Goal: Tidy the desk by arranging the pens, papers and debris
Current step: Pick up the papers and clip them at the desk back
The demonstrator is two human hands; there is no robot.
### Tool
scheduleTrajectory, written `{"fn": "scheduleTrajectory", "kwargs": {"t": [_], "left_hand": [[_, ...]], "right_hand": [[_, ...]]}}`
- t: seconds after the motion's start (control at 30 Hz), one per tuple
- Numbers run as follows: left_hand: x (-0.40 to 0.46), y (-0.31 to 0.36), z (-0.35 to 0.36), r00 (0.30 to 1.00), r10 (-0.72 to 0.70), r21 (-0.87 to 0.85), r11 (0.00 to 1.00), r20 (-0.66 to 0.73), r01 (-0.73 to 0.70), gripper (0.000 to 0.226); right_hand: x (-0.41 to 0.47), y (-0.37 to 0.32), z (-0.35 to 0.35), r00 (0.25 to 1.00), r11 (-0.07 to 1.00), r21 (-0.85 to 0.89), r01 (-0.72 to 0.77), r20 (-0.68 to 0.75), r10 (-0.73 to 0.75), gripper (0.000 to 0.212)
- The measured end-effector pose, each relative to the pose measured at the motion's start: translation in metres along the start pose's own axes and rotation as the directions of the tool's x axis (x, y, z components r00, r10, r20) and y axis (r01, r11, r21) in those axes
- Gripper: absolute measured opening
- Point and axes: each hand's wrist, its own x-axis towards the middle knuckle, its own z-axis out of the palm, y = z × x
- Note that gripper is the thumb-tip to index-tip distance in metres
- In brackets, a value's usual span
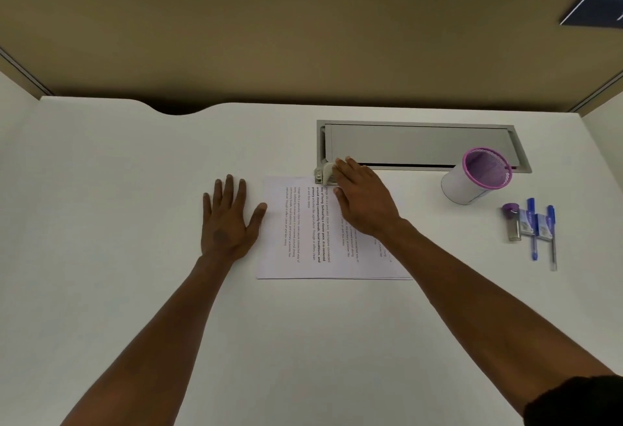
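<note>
Your right hand [362, 198]: fingers lie over a small pale stapler [323, 174] at the far edge of the papers [303, 230], pressing down on its top; can't tell how far they wrap it. Your left hand [229, 216]: fingers straight and spread, palm flat on the desk [118, 189], thumb just touching the papers' left edge. The papers are a neat white stack, printed text running sideways, some lines bold, lying mid-desk just near of the grey cable hatch [418, 144]. Right of that, a pen cup [477, 176], white with a purple mesh inside and purple rim, tilted, overlapping the hatch's near right corner. Further right, two blue pens [542, 233] lie side by side, pointing near-far, with a small purple-capped vial [512, 221] just left of them. Beige partition [269, 38] behind the desk.
</note>
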Motion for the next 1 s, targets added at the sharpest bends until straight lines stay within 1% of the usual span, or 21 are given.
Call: {"fn": "scheduleTrajectory", "kwargs": {"t": [0.1,0.2,0.37,0.53,0.73,1.0], "left_hand": [[0.001,-0.001,0.002,1.000,-0.005,0.049,0.999,0.023,0.004,0.084],[0.002,-0.001,0.003,1.000,-0.003,0.076,0.997,0.031,0.001,0.085],[0.002,-0.001,0.004,1.000,-0.005,0.069,0.998,0.026,0.004,0.086],[0.002,0.000,0.004,1.000,-0.001,0.060,0.998,0.026,-0.001,0.087],[0.001,0.000,0.004,1.000,-0.001,0.050,0.999,0.024,0.000,0.087],[0.002,0.001,0.003,1.000,0.000,0.066,0.998,0.030,-0.002,0.087]], "right_hand": [[0.005,-0.003,0.005,0.998,1.000,-0.018,-0.001,0.056,0.002,0.055],[0.004,-0.002,0.009,0.998,1.000,-0.026,-0.001,0.063,0.003,0.058],[0.004,-0.004,0.010,0.995,0.998,-0.057,0.011,0.095,-0.006,0.064],[0.007,0.001,0.011,0.990,0.999,-0.043,0.021,0.142,-0.015,0.068],[0.009,0.008,0.013,0.988,0.997,-0.054,0.058,0.143,-0.049,0.071],[0.013,0.009,0.016,0.988,0.995,-0.080,0.056,0.146,-0.044,0.076]]}}
